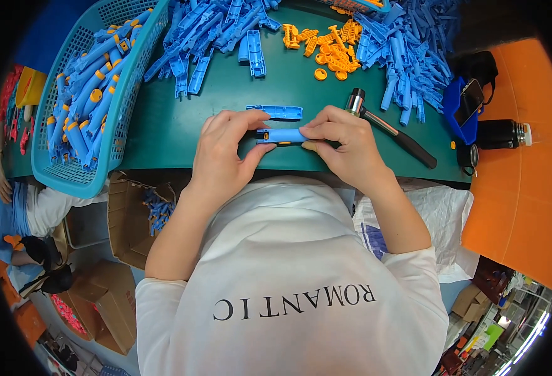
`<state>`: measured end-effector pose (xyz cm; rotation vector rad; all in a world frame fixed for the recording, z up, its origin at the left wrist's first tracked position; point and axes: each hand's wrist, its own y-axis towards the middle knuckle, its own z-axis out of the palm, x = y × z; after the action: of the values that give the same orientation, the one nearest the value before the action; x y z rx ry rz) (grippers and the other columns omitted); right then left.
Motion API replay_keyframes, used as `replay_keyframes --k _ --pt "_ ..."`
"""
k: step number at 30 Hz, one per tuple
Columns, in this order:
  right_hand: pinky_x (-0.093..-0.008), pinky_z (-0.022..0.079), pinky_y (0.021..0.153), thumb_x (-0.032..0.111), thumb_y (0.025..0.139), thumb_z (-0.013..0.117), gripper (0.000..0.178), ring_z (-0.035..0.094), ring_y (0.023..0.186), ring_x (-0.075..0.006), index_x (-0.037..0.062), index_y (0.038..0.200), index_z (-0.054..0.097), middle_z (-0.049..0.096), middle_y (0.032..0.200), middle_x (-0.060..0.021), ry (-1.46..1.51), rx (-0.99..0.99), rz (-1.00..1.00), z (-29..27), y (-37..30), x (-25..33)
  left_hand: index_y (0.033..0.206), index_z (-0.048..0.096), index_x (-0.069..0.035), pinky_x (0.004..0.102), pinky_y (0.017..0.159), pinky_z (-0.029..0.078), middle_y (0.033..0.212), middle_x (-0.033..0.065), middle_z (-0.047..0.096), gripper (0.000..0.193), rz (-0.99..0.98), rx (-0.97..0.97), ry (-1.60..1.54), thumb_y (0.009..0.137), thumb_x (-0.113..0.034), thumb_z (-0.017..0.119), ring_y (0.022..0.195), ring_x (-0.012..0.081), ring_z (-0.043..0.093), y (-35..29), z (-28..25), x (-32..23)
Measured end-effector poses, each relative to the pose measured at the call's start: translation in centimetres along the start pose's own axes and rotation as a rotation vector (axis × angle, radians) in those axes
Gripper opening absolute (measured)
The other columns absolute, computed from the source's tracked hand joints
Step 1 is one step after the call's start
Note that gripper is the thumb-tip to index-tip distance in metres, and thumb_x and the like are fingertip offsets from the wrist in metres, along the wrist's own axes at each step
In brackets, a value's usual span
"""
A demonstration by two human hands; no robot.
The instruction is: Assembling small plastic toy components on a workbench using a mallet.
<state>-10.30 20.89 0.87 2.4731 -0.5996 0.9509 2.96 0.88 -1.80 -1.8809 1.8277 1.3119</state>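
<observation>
Between my hands, level over the table's near edge, is a blue plastic tube [285,136] with orange parts showing at its left end and underside. My right hand [346,145] pinches its right end between thumb and fingers. The fingers of my left hand [222,150] curl round the left end, the thumb along the lower side. Just beyond lies a blue half-shell [282,112], its ribbed inside facing up, close to my left fingertips. To the right of my right hand rests a hammer [392,130] with a metal head and a dark grip.
Blue shells [219,28] and orange parts [335,53] lie heaped at the table's [213,119] far side, with more blue pieces [407,62] at right. A blue basket [114,147] of orange-tipped tubes stands left. A phone [472,97] and black bottle [501,134] sit right.
</observation>
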Motion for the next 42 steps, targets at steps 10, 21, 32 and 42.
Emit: replay_keyframes --k 10,21,32,42 --pt "-0.0309 0.054 0.068 -0.006 0.077 0.079 0.021 0.068 0.079 -0.0217 -0.0005 0.096 0.076 0.066 0.084 -0.0082 -0.003 -0.015 -0.031 0.3 -0.1 -0.4 0.111 0.075 -0.008 0.0388 0.085 0.056 0.109 0.0079 0.073 0.028 0.225 0.099 0.073 0.083 -0.011 0.080 0.102 0.0277 0.068 0.7 -1.1 0.2" --pt "-0.0419 0.044 0.090 0.006 0.084 0.071 0.025 0.061 0.097 -0.0327 0.0059 0.110 0.069 0.066 0.102 -0.0100 -0.728 -0.315 0.068 -6.0 -5.7 -3.7 0.109 0.074 -0.004 0.0378 0.074 0.057 0.104 0.0098 0.072 0.029 0.393 0.023 0.155 0.081 -0.001 0.080 0.091 0.0276 0.069 0.6 0.4 0.4" --pt "-0.0331 0.045 0.061 0.008 0.099 0.063 0.026 0.055 0.064 -0.0224 -0.0018 0.123 0.067 0.065 0.081 -0.0155 -0.308 -0.065 0.304 -6.1 -5.2 1.4 0.111 0.073 -0.001 0.0408 0.077 0.055 0.105 0.0102 0.066 0.028 0.316 -0.018 0.142 0.084 -0.004 0.079 0.091 0.0293 0.066 1.6 4.4 -1.7" --pt "-0.0331 0.042 0.057 0.009 0.099 0.063 0.026 0.045 0.059 -0.0167 -0.0017 0.123 0.068 0.063 0.074 -0.0160 0.000 -0.191 0.349 -4.7 -5.6 2.4 0.117 0.071 -0.003 0.0407 0.082 0.052 0.102 0.0118 0.065 0.033 0.306 -0.026 0.189 0.084 0.003 0.073 0.092 0.0309 0.065 1.1 4.0 -1.8"
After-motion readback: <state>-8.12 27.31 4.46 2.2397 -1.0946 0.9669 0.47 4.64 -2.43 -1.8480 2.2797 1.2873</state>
